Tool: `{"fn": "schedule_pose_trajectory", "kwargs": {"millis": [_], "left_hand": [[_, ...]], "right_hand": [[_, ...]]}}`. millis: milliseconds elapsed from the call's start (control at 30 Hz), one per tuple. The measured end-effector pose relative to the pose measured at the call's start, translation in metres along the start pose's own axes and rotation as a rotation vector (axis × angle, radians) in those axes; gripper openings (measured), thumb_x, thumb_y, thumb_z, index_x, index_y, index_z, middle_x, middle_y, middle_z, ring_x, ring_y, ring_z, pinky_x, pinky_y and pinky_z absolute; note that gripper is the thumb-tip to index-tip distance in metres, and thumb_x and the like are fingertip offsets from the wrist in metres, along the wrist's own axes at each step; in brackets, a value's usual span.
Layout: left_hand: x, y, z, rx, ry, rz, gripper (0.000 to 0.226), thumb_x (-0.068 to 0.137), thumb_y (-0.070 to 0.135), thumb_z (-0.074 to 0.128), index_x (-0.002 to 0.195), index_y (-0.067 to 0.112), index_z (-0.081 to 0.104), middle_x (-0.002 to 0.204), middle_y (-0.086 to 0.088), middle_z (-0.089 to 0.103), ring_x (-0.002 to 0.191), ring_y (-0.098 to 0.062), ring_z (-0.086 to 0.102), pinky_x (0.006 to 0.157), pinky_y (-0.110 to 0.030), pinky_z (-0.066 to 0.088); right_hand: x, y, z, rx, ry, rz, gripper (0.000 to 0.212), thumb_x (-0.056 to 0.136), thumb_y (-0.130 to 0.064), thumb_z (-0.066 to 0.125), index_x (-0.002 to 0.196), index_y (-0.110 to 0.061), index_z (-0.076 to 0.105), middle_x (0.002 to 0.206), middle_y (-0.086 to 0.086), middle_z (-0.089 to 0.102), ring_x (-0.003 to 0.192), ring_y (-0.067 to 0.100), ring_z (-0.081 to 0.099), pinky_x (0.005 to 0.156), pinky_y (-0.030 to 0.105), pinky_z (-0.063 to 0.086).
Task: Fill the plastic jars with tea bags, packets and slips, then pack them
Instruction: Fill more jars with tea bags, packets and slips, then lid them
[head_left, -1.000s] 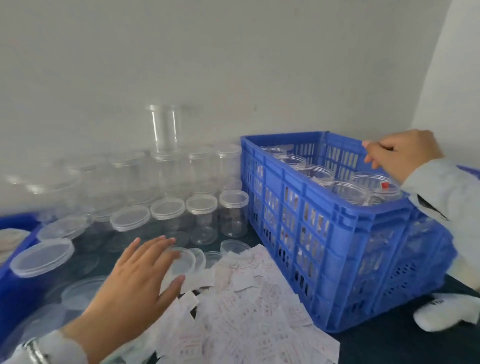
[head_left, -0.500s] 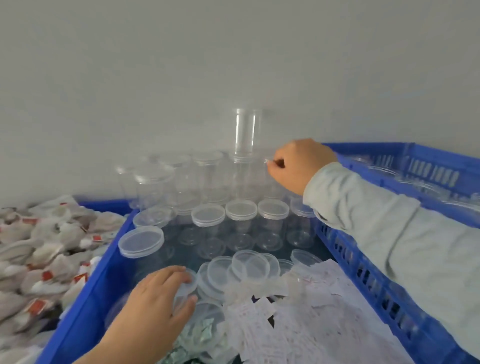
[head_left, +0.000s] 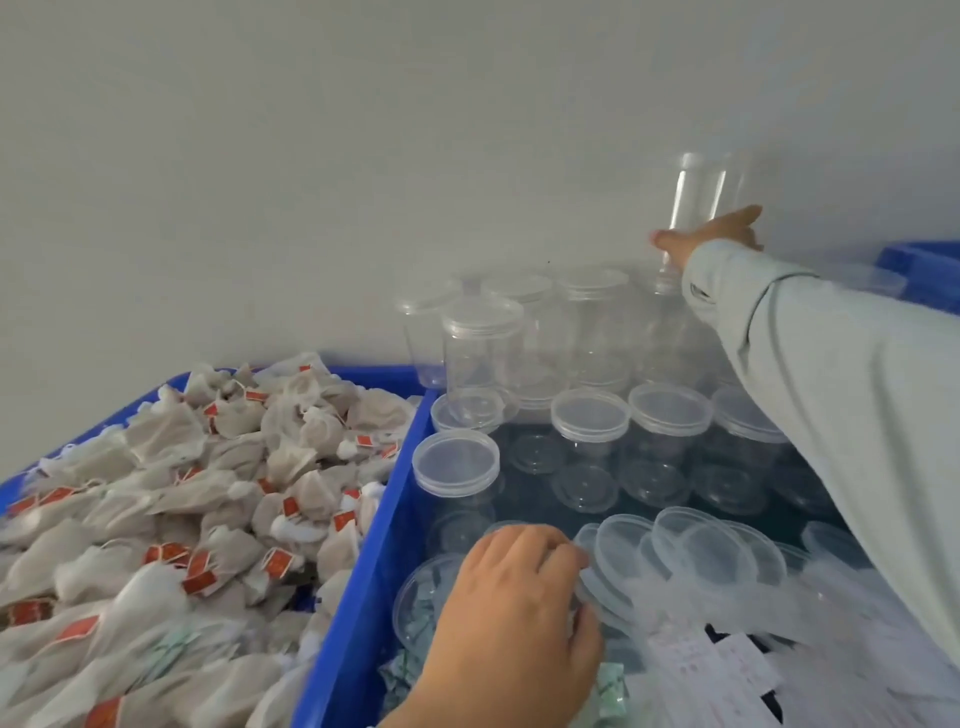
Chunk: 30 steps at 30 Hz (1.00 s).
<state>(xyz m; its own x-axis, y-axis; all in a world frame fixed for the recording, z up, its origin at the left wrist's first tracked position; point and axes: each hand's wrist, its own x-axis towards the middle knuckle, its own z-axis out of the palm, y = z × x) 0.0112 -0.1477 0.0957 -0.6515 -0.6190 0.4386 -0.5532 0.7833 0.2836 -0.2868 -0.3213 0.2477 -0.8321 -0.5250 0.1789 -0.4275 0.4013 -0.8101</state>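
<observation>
Far back by the wall, my right hand (head_left: 711, 236) grips a tall clear jar (head_left: 696, 192) that stands on top of the stacked lidded jars (head_left: 483, 353). My left hand (head_left: 514, 623) is low in the middle, fingers curled over the edge of a loose lid (head_left: 597, 592) from the pile of loose lids (head_left: 717, 551). Partly under that hand sits a round tub of green packets (head_left: 421, 608). White paper slips (head_left: 727, 660) lie to its right. Tea bags (head_left: 208, 493) with red tags fill the left.
A blue crate wall (head_left: 395, 499) separates the tea bags from the jars. Rows of low lidded jars (head_left: 589, 415) stand in the middle. A corner of another blue crate (head_left: 924, 270) shows at the far right. A white wall closes the back.
The view has swung left. My right hand left the blue crate's rim, crossed to the jar stack and took the tall jar. My left hand moved down onto the loose lids.
</observation>
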Motion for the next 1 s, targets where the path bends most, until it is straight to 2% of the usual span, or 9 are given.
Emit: {"fn": "schedule_pose_trajectory", "kwargs": {"millis": [100, 267, 367, 500, 633, 700, 800, 900, 1000], "left_hand": [[-0.001, -0.006, 0.002, 0.015, 0.03, -0.027, 0.03, 0.075, 0.037, 0.046, 0.093, 0.028, 0.068, 0.091, 0.016, 0.063, 0.085, -0.004, 0.061, 0.08, -0.019, 0.051], [-0.002, -0.005, 0.002, 0.053, 0.081, -0.071, 0.037, 0.08, 0.038, 0.042, 0.107, 0.024, 0.063, 0.103, 0.012, 0.06, 0.094, -0.007, 0.06, 0.085, -0.02, 0.046], [-0.002, -0.002, 0.001, -0.013, 0.086, -0.16, 0.047, 0.088, 0.042, 0.043, 0.131, 0.022, 0.048, 0.122, 0.012, 0.047, 0.115, -0.003, 0.045, 0.096, -0.014, 0.031], [0.0, -0.004, -0.006, -0.368, 0.193, -0.381, 0.051, 0.08, 0.05, 0.048, 0.128, 0.038, 0.036, 0.12, 0.022, 0.039, 0.11, 0.01, 0.04, 0.089, -0.01, 0.035], [-0.001, 0.002, -0.02, -0.767, 0.299, -0.444, 0.049, 0.073, 0.051, 0.067, 0.113, 0.043, 0.039, 0.116, 0.014, 0.055, 0.107, -0.005, 0.057, 0.091, -0.033, 0.048], [-0.004, 0.009, -0.027, -0.849, 0.211, -0.335, 0.068, 0.057, 0.058, 0.075, 0.115, 0.041, 0.043, 0.112, 0.016, 0.061, 0.105, -0.002, 0.06, 0.088, -0.029, 0.05], [-0.009, 0.019, -0.037, -0.909, 0.026, -0.252, 0.103, 0.033, 0.079, 0.074, 0.122, 0.04, 0.041, 0.112, 0.027, 0.058, 0.106, 0.005, 0.058, 0.084, -0.019, 0.05], [-0.014, 0.028, -0.046, -0.836, -0.103, -0.178, 0.101, 0.031, 0.084, 0.068, 0.12, 0.042, 0.048, 0.11, 0.033, 0.056, 0.106, 0.007, 0.056, 0.089, -0.017, 0.048], [-0.02, 0.035, -0.046, -0.697, -0.238, -0.164, 0.094, 0.036, 0.084, 0.066, 0.121, 0.046, 0.049, 0.118, 0.032, 0.054, 0.113, 0.012, 0.05, 0.096, -0.014, 0.04]], "right_hand": [[0.001, 0.001, 0.012, 0.111, 0.077, 0.006, 0.097, 0.07, -0.05, 0.075, 0.142, -0.009, 0.024, 0.143, 0.011, 0.037, 0.134, 0.027, 0.037, 0.108, 0.036, 0.031], [-0.052, 0.003, 0.019, 0.226, 0.18, -0.222, 0.098, 0.068, -0.049, 0.074, 0.145, -0.014, 0.024, 0.14, 0.009, 0.035, 0.13, 0.026, 0.036, 0.108, 0.035, 0.031], [-0.111, 0.021, 0.02, 0.319, 0.132, -0.41, 0.096, 0.066, -0.041, 0.079, 0.142, -0.008, 0.03, 0.137, 0.011, 0.036, 0.127, 0.025, 0.039, 0.106, 0.029, 0.031], [-0.195, 0.07, 0.011, 0.428, -0.205, -0.503, 0.096, 0.064, -0.028, 0.086, 0.141, -0.01, 0.032, 0.137, 0.004, 0.042, 0.126, 0.015, 0.041, 0.107, 0.025, 0.031], [-0.25, 0.122, -0.015, 0.389, -0.698, -0.504, 0.097, 0.056, -0.025, 0.092, 0.135, -0.026, 0.037, 0.119, -0.012, 0.052, 0.118, 0.009, 0.051, 0.1, 0.026, 0.042], [-0.255, 0.141, -0.036, 0.397, -0.922, -0.461, 0.097, 0.049, -0.03, 0.09, 0.132, -0.029, 0.039, 0.118, -0.009, 0.056, 0.117, 0.01, 0.056, 0.097, 0.028, 0.047], [-0.252, 0.164, -0.06, 0.472, -1.132, -0.408, 0.101, 0.047, -0.032, 0.08, 0.137, -0.014, 0.038, 0.126, 0.012, 0.055, 0.118, 0.023, 0.057, 0.103, 0.044, 0.045], [-0.259, 0.186, -0.067, 0.515, -1.279, -0.428, 0.094, 0.053, -0.025, 0.077, 0.137, -0.007, 0.037, 0.131, 0.025, 0.048, 0.119, 0.038, 0.053, 0.104, 0.051, 0.042], [-0.274, 0.204, -0.064, 0.489, -1.276, -0.485, 0.086, 0.057, -0.027, 0.075, 0.135, -0.022, 0.041, 0.128, 0.007, 0.057, 0.113, 0.025, 0.059, 0.095, 0.036, 0.049]]}}
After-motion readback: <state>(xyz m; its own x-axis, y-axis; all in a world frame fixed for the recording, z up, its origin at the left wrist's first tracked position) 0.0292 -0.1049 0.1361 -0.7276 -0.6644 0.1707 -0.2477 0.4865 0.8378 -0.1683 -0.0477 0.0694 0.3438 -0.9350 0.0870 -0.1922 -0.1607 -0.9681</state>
